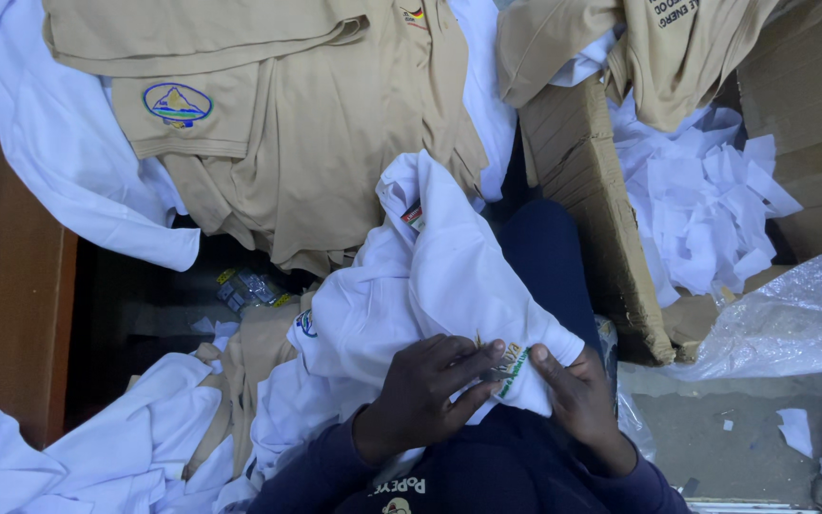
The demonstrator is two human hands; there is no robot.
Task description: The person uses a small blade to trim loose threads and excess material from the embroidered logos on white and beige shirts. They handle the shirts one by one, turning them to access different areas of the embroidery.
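Over the lap, the white shirt [440, 286] ran away from the body, its stitched badge [506, 366] pinched between left hand [427, 388] and right hand [577, 395], fingers clamped on cloth

The person wears a dark navy long-sleeved top with pale print on its chest, and dark blue trousers.

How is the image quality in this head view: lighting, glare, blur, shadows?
Head view: soft, even light; hands and white shirt acceptably sharp; plastic sheet shows mild glare; the gap under the beige shirts is in deep shadow, detail lost there.
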